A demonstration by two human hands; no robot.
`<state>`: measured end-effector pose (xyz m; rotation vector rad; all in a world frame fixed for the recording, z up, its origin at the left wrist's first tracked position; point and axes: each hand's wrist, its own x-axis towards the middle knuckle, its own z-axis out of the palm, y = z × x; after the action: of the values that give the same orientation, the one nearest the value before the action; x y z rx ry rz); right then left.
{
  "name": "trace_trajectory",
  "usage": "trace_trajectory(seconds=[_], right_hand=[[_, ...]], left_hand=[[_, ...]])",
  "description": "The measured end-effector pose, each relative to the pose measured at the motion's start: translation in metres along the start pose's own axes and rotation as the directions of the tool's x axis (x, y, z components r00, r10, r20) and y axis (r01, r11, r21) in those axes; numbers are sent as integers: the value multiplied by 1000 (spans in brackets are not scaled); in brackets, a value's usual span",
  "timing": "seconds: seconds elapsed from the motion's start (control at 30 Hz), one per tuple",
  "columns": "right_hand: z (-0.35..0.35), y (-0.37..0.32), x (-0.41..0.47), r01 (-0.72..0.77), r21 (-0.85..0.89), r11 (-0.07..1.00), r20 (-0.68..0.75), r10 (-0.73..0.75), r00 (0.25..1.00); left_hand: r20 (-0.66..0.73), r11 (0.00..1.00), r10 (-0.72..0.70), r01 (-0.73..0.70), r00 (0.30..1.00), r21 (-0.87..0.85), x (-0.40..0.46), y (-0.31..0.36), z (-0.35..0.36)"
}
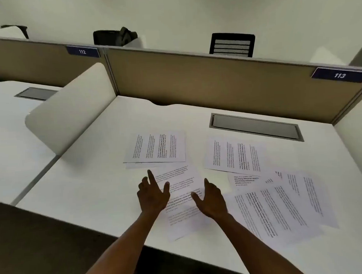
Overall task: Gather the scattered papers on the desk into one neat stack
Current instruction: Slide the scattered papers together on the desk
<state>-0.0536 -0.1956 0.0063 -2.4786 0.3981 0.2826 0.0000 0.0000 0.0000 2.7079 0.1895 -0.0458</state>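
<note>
Several printed white sheets lie scattered on the white desk (96, 193). A centre sheet (180, 186) lies under both hands. Two overlapping sheets (156, 148) sit behind it, a single sheet (234, 155) lies further right, and overlapping sheets (281, 207) spread out at the right. My left hand (153, 193) hovers over the centre sheet's left edge, fingers apart, holding nothing. My right hand (211, 199) is over the same sheet's right side, fingers spread, empty. Whether either hand touches the paper is unclear.
A grey cable hatch (255, 127) is set in the desk behind the papers. A tan partition (194, 79) labelled 113 closes the back. A white curved divider (70, 108) stands at the left. A black chair (232, 45) is beyond the partition.
</note>
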Motion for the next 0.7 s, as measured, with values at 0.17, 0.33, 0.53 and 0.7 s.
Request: trace_trajectory(seconds=[0.17, 0.33, 0.53, 0.7], right_hand=[[19, 5, -2, 8, -145, 989, 39, -2, 999], [25, 1, 1, -6, -221, 975, 48, 17, 999], [32, -3, 1, 9, -299, 954, 49, 6, 999], [36, -5, -3, 42, -303, 952, 66, -23, 998]], left_hand=[[117, 998, -48, 44, 992, 38, -16, -24, 16], [152, 998, -61, 61, 987, 1, -16, -24, 17], [169, 994, -79, 91, 983, -64, -21, -19, 21], [173, 939, -171, 214, 970, -269, -19, -10, 21]])
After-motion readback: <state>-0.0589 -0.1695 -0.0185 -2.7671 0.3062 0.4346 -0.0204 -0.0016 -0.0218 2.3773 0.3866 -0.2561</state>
